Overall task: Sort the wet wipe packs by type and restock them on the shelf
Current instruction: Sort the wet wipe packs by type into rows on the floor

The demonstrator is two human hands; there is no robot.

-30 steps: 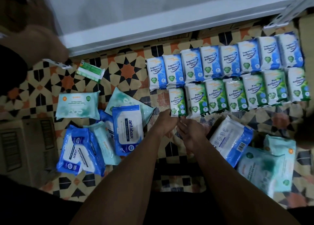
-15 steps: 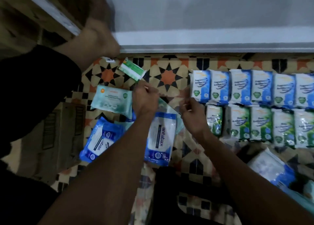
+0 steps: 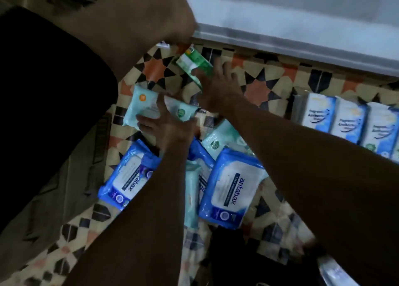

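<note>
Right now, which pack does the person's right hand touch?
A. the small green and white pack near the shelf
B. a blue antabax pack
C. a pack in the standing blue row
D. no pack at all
A: the right hand reaches forward with spread fingers onto the small green and white pack, while the left hand rests on the pale teal pack.

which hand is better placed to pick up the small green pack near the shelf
Right. The right hand already reaches the green pack, fingertips touching its edge, while the left hand rests on the pale teal pack nearer the person.
</note>
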